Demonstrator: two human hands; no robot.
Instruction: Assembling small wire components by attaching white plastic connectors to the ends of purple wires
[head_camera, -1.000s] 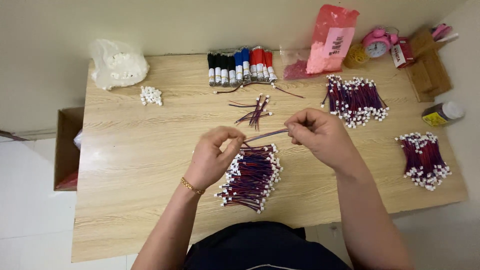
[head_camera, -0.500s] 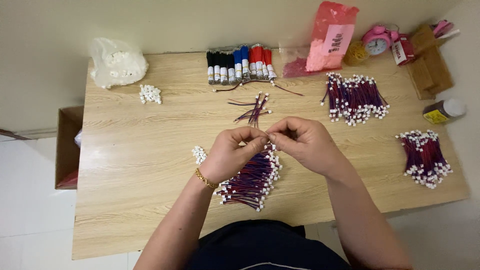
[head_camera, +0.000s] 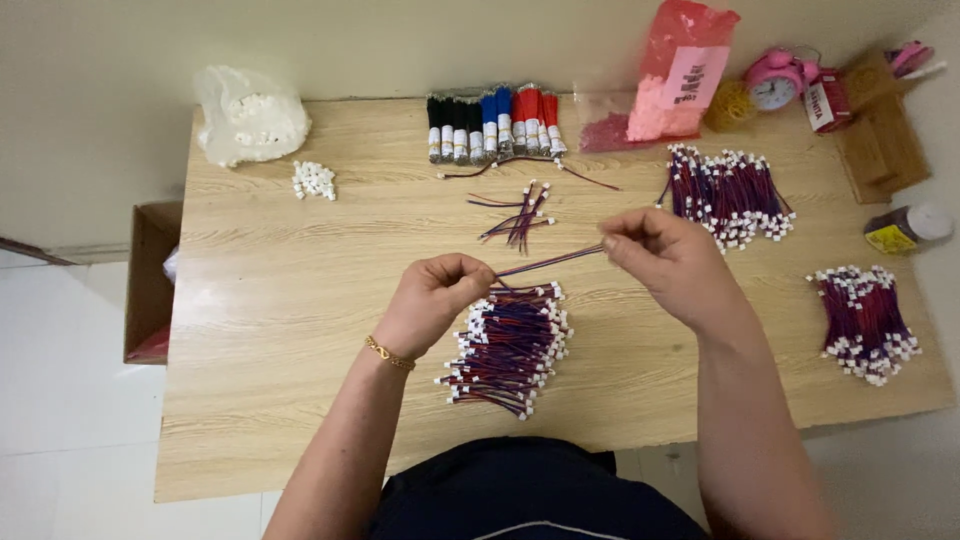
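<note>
My left hand and my right hand each pinch one end of a thin red, blue and black wire lead, stretched taut between them above the wooden table. Right below the lead lies a heap of finished leads with white plugs. A few loose wires lie just beyond the hands. A gold bracelet sits on my left wrist.
Bundles of black, blue and red wire line the far edge. Two more heaps of plugged leads lie at the right. White plugs, a plastic bag, a pink bag, a pink clock, a bottle stand about. A cardboard box sits left of the table.
Half a second ago my hands were close together over the heap. They have drawn apart, the right moving right, the left moving down-left, pulling the lead straight.
</note>
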